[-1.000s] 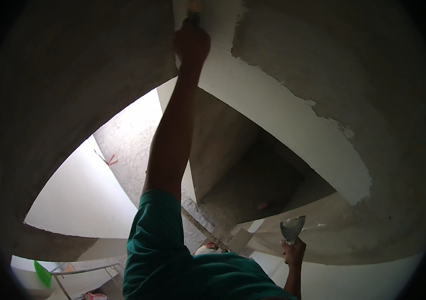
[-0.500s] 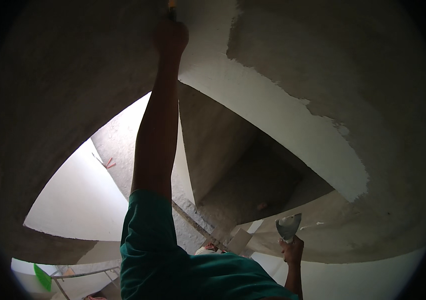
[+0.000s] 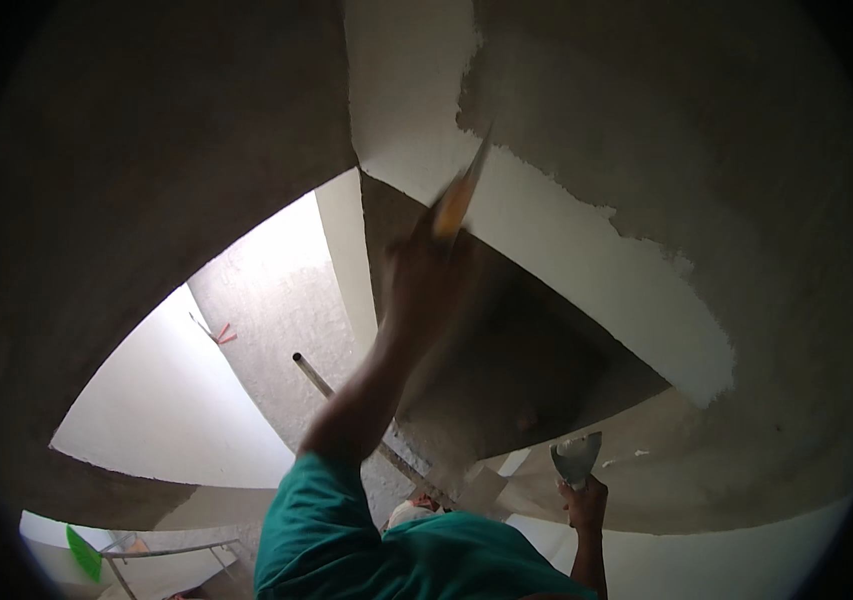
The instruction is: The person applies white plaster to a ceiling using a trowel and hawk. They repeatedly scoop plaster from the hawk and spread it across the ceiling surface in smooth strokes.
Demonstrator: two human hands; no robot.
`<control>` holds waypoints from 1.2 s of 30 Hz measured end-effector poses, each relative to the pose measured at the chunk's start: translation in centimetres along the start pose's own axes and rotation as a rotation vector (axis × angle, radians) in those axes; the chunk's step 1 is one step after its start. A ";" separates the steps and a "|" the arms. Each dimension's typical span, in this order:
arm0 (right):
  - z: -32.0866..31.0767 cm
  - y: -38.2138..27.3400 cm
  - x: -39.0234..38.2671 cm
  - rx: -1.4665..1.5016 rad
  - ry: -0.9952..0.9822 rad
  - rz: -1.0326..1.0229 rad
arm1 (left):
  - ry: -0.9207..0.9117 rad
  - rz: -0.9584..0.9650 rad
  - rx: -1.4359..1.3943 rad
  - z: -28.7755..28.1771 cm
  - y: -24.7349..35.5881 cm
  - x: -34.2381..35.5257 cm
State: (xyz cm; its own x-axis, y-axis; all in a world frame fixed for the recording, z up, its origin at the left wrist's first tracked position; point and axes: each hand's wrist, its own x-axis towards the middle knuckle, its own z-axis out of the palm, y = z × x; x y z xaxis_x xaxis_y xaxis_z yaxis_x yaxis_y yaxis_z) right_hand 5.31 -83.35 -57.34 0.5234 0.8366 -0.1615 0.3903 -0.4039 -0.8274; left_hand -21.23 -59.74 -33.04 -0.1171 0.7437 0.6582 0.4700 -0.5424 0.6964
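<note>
My left hand (image 3: pixel 431 265), blurred by motion, is raised in mid-view and wrapped round a putty knife (image 3: pixel 454 208) with a yellow-orange handle. The knife's thin blade points up toward the ragged edge of a white putty band (image 3: pixel 586 230) on the grey plastered surface (image 3: pixel 666 130). Whether the blade touches it, I cannot tell. Lower right, my right hand (image 3: pixel 584 500) grips a wider scraper (image 3: pixel 577 457), blade up, with pale putty smeared on it. A teal sleeve covers my left upper arm.
A metal pipe (image 3: pixel 312 373) slants behind my left forearm. At the lower left are a metal rail frame (image 3: pixel 161 549) and a bright green object (image 3: pixel 84 553). Red wire-like strands (image 3: pixel 223 334) stick out from the wall beyond. A dark recess (image 3: pixel 536 340) lies under the putty band.
My left hand has come down and to the right from the top of the view, its elbow now bent, bringing the putty knife over the white band. My right hand has barely moved.
</note>
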 end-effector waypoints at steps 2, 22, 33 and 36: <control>0.1 1.4 0.2 0.042 0.009 0.014 | -0.111 -0.371 0.017 0.0 -4.9 -4.5; 2.6 -1.6 1.5 -0.072 -0.219 -0.058 | -0.501 -1.558 0.699 -11.9 -41.0 -55.5; 3.1 0.5 0.0 -0.021 -0.148 0.053 | -0.685 -0.851 0.398 5.1 -40.5 -39.1; 2.9 2.3 -0.4 -0.009 -0.126 0.037 | -0.579 -0.523 0.293 6.5 -38.4 -32.6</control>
State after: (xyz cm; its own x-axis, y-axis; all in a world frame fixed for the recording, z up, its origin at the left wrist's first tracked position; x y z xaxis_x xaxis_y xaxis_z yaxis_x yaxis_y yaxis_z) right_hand 3.82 -83.56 -60.75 0.4383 0.8608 -0.2587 0.3792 -0.4381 -0.8150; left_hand -29.75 -60.61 -83.15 0.0476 0.9982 -0.0369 0.6977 -0.0068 0.7163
